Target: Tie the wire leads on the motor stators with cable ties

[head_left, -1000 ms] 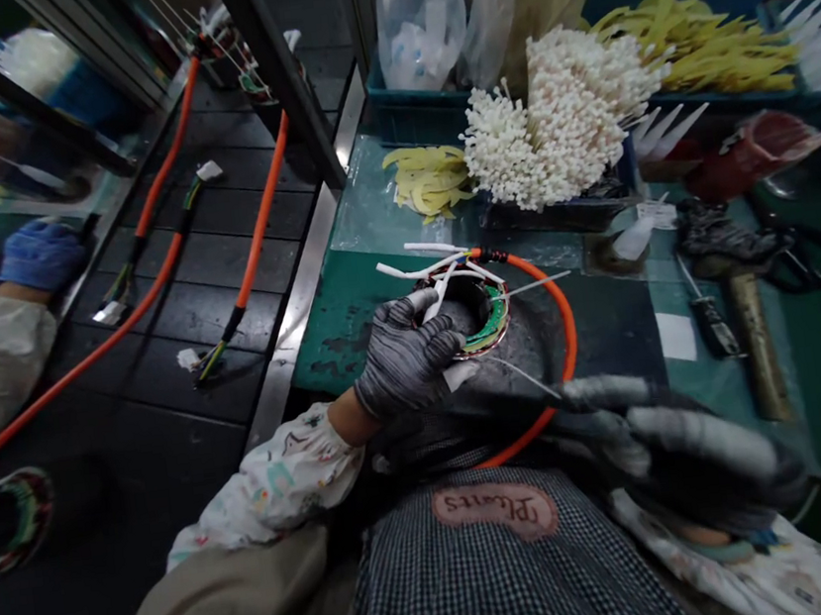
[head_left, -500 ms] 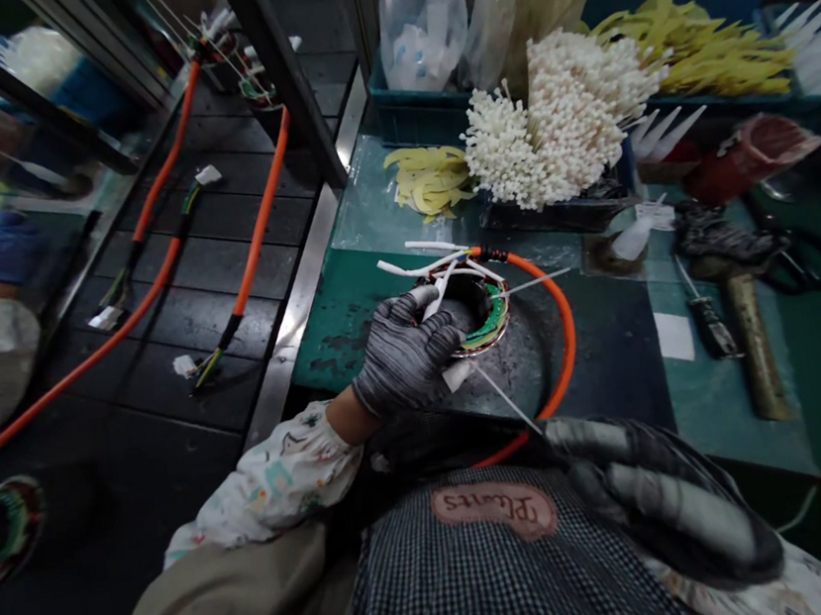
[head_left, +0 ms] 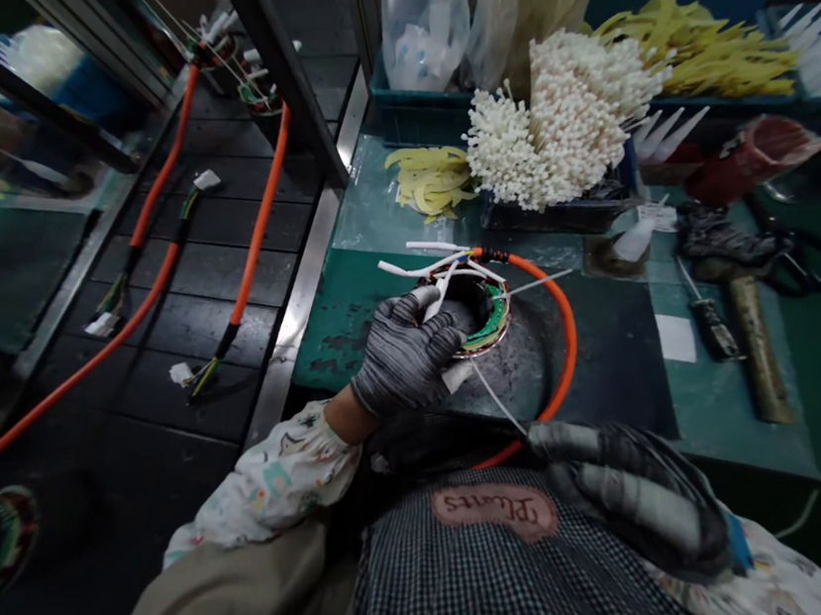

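A ring-shaped motor stator (head_left: 491,322) with a green board and copper windings lies on the bench. My left hand (head_left: 412,352), in a grey striped glove, is closed around its near left rim. White sleeved leads and an orange cable (head_left: 567,328) come off the stator's far side. A thin white cord (head_left: 494,392) runs from its near edge toward me. My right hand (head_left: 626,480), gloved in grey and black and somewhat blurred, is closed on the cord's end by the apron. Another white cord end (head_left: 534,282) sticks out to the right.
Yellow strips (head_left: 432,180) and a bundle of white cords (head_left: 552,120) lie behind the stator. On the right are a hammer (head_left: 755,345), a screwdriver (head_left: 711,320) and scissors (head_left: 798,265). A roller conveyor (head_left: 185,365) on the left carries orange cables (head_left: 262,226) and another stator (head_left: 1,542).
My right hand has moved slightly left with the cord, which now sags more. The blue-gloved hand of another person at the left has gone out of view. The left stator shifted slightly left.
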A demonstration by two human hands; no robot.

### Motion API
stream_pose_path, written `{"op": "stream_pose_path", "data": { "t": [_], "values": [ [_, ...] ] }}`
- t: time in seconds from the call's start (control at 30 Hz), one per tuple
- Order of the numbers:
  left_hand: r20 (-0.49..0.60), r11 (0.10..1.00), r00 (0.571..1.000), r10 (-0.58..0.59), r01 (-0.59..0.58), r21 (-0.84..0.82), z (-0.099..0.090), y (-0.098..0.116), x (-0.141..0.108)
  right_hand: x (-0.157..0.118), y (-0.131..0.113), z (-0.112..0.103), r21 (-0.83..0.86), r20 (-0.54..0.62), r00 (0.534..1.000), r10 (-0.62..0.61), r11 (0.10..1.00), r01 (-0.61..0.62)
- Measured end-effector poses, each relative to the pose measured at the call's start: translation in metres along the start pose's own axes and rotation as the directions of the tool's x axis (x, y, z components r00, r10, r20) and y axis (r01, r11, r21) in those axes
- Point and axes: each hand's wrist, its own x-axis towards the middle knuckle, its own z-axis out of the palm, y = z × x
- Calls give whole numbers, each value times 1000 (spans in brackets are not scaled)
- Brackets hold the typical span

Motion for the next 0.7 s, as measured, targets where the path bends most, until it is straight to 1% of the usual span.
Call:
{"op": "stream_pose_path", "data": {
  "t": [0.03,0.1,0.13,0.17,0.2,0.23,0.33,0.37,0.4,0.43,0.5,0.6,0.63,0.67,0.7],
  "values": [
    [-7,1000,1000,17,-17,6,-1,0,0,5,3,3,-42,-22,999,-44,998,43],
    [-15,1000,999,28,-28,7,-4,-1,1,23,9,9,-194,-59,979,-195,964,180],
    [-26,999,999,35,-35,-1,-4,-2,2,35,12,13,-295,-68,954,-291,920,259],
    [-49,999,998,47,-48,-16,-4,-4,2,48,16,15,-408,-58,922,-383,852,328],
    [-73,997,995,66,-68,-39,-4,-6,3,62,19,18,-498,-93,898,-429,801,331],
    [-97,993,991,90,-97,-68,-2,-9,4,75,21,19,-537,-137,886,-444,785,310],
    [-125,973,983,138,-158,-167,2,-16,5,103,21,21,-647,-305,828,-471,740,183],
    [-118,969,984,136,-157,-192,3,-18,5,109,19,21,-680,-333,806,-490,717,155],
    [-110,966,985,131,-151,-209,4,-19,5,114,16,21,-699,-335,793,-509,699,154],
    [-106,966,987,119,-140,-220,5,-20,5,118,12,21,-689,-324,790,-520,702,180],
    [-99,965,991,96,-117,-233,6,-21,4,125,6,20,-594,-306,792,-528,756,275],
    [-78,963,995,63,-81,-259,7,-21,4,132,-3,15,-414,-364,794,-487,848,331],
    [-69,960,996,53,-70,-270,8,-20,3,133,-6,11,-355,-366,807,-463,872,338],
    [-59,958,997,44,-59,-281,8,-20,3,133,-8,8,-296,-341,830,-441,888,351],
    [-57,956,998,31,-46,-291,8,-20,3,133,-9,4,-233,-292,859,-422,902,364]
  ]
}}
